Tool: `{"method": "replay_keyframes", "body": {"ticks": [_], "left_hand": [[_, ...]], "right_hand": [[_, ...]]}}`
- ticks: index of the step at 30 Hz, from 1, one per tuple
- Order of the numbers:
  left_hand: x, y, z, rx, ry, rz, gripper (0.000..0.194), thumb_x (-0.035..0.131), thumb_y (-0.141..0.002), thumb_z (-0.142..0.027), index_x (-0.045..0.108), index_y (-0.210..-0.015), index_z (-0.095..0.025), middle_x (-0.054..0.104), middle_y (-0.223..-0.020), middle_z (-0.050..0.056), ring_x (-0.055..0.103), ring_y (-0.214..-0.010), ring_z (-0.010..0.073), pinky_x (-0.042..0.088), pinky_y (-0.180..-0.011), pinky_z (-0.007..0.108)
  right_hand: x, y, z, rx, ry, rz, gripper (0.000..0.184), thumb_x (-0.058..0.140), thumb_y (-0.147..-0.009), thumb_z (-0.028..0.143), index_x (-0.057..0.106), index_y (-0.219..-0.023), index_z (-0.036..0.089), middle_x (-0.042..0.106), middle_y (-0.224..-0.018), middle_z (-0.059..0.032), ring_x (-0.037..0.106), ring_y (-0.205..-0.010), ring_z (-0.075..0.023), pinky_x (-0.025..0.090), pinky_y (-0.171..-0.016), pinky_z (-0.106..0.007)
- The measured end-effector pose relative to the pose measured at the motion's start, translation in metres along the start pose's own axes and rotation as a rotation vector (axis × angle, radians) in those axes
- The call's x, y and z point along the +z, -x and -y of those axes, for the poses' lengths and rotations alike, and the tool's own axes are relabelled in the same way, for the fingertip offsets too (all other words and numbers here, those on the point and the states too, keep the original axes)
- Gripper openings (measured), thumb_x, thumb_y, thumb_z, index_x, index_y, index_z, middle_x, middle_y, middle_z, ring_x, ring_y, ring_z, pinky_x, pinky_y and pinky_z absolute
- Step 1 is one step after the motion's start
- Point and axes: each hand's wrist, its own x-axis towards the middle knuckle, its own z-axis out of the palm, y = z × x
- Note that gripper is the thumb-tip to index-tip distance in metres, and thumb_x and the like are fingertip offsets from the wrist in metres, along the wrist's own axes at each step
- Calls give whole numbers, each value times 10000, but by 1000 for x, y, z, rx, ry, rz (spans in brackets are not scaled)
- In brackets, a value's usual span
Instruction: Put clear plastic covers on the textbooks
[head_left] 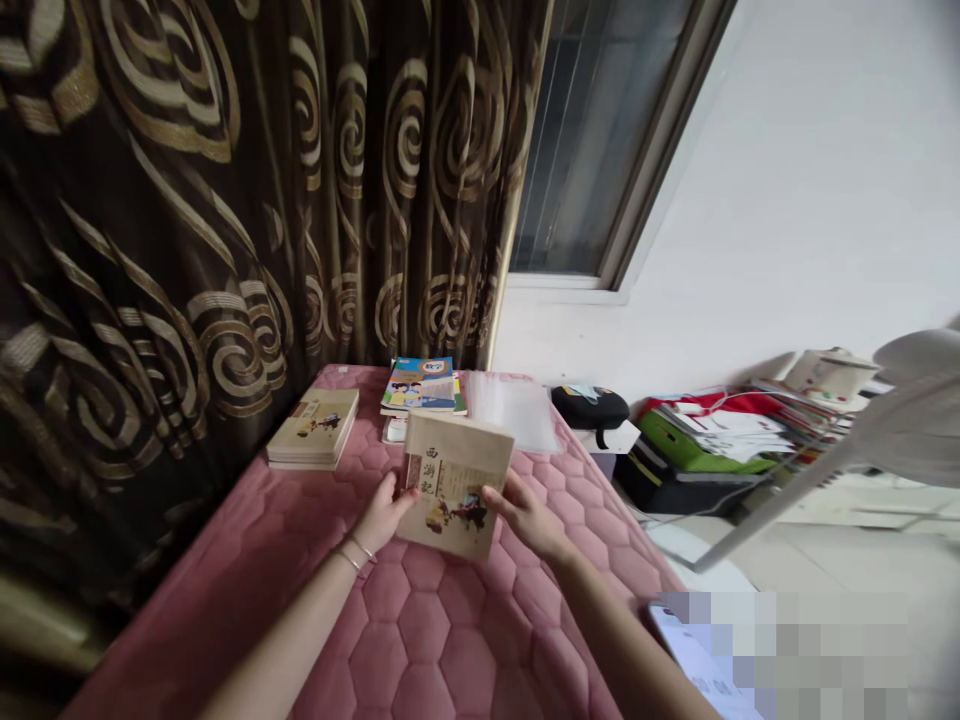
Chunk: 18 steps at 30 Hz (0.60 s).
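Left hand (379, 514), right hand (532, 520) holding book (459, 450), black pouch (577, 410), contents hidden

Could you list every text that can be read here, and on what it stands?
"西游記": cream paperback book between left hand and right hand.
"数学": blue multicoloured paperback book behind it.
Too small: other cover print, including on the stacked cream books.
Too blurred: digits on the dark-edged lit screen.

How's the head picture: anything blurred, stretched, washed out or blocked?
Head view: the held book is fairly clear, its large title legible; the curtain stretches and softens toward the left edge; the translucent sheets look washed out; blocky pixelation covers part of the phone.
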Motion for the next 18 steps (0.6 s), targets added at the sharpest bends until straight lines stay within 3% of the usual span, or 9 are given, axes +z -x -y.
{"method": "replay_keyframes", "body": {"ticks": [2,4,7,10,13,15,18], "left_hand": [[1,5,4,68,52,-87,350,555,-811,-440,514,-1028,-169,651,-1086,99,586,-1049,223,445,-936,367],[2,11,13,43,36,-132,316,546,-820,-414,503,-1025,-179,652,-1090,98,581,-1064,225,436,-952,378],[4,19,28,-45,26,-128,270,523,-831,-417,498,-972,-187,674,-1026,91,601,-1027,229,457,-927,386],[2,15,27,-77,80,-123,303,570,-797,-443,515,-945,-184,680,-1027,85,605,-1016,228,460,-920,374],[-9,-3,4,-122,128,-83,352,655,-729,-461,561,-911,-174,700,-969,66,621,-976,232,479,-879,357],[-18,-18,-20,-143,166,-63,376,679,-712,-454,589,-940,-169,707,-971,60,637,-943,216,493,-843,326],[-30,-36,-53,-361,377,38,357,693,-713,-427,638,-905,-130,724,-901,89,674,-812,207,520,-742,306]], "right_hand": [[1,-6,3,-72,131,-13,466,542,-820,557,568,-1136,216,624,-1143,-75,559,-1091,-243,448,-953,-391],[4,-8,-3,-85,234,-1,512,484,-828,608,567,-1146,216,624,-1138,-77,545,-1115,-244,429,-977,-386],[9,-4,-19,-74,309,-3,508,430,-853,606,554,-1147,211,626,-1122,-74,552,-1100,-232,428,-977,-371],[10,-3,-29,-64,321,-65,453,436,-861,574,557,-1096,207,636,-1064,-65,575,-1035,-219,454,-930,-351],[9,-16,-19,-4,286,-146,417,494,-822,585,583,-970,205,658,-947,-45,604,-913,-208,496,-822,-326],[8,-33,-4,121,160,-201,391,553,-788,573,586,-880,194,667,-822,-27,619,-787,-188,516,-718,-302],[8,-58,18,367,-152,-233,317,636,-754,475,585,-794,165,655,-660,-25,618,-613,-166,517,-594,-280]]}}
